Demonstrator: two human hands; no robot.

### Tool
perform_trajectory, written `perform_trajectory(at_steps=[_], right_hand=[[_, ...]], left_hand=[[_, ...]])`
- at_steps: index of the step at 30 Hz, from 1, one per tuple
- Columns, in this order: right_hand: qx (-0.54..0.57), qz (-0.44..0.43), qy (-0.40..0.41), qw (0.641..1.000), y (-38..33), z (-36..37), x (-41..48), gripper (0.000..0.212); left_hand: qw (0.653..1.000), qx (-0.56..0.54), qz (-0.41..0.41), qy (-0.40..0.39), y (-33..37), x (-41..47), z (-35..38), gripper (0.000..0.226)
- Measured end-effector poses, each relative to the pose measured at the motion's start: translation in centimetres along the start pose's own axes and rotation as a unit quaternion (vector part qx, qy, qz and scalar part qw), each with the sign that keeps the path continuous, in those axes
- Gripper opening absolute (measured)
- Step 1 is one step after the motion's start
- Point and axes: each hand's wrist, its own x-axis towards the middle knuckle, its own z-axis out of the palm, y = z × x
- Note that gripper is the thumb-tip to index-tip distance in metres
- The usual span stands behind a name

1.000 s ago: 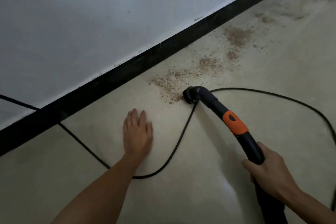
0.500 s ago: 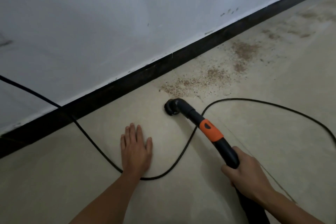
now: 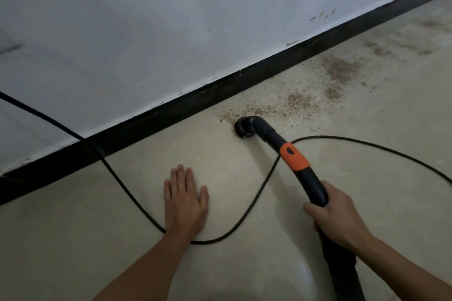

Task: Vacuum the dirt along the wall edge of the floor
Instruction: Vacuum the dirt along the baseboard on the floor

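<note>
A black vacuum wand (image 3: 310,178) with an orange collar (image 3: 293,156) lies slanted over the beige floor. Its curved nozzle (image 3: 245,126) touches the floor at the left end of a brown dirt trail (image 3: 298,102). My right hand (image 3: 335,215) grips the wand just below the collar. My left hand (image 3: 184,200) rests flat on the floor, palm down, left of the wand. More dirt (image 3: 342,69) lies farther right along the black skirting board (image 3: 171,110).
A black power cord (image 3: 247,205) comes down the white wall (image 3: 171,19), loops past my left wrist, passes under the wand and curves off to the right. Faint stains mark the floor at the far right (image 3: 425,32).
The nozzle has moved toward the wall, from just short of the dirt to the left end of the trail. The view has shifted slightly. My left hand stays planted on the floor.
</note>
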Motion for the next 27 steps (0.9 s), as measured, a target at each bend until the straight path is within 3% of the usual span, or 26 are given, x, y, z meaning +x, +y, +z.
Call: perform_trajectory(at_steps=[2,7,13,20,27], right_hand=[[-0.017,-0.010,-0.011,1.000,0.2,0.6,-0.1,0.020],[-0.019,0.005,0.049,0.999,-1.0,0.0,2.3,0.019],[-0.015,-0.026,-0.003,1.000,-3.5,1.6,4.5,0.018],[0.018,-0.009,0.036,0.999,-4.1,1.0,7.1,0.015],[0.050,-0.020,0.009,0.999,-5.7,3.0,7.9,0.014]], left_hand=[[1.000,-0.003,0.001,0.003,0.0,0.1,-0.2,0.077],[1.000,0.002,0.001,0.000,0.0,0.1,-0.1,0.075],[1.000,0.005,0.003,-0.001,-0.1,0.2,0.0,0.072],[1.000,0.025,0.004,0.004,0.0,0.2,0.0,0.068],[1.000,0.030,0.004,0.006,0.1,0.3,-0.1,0.067]])
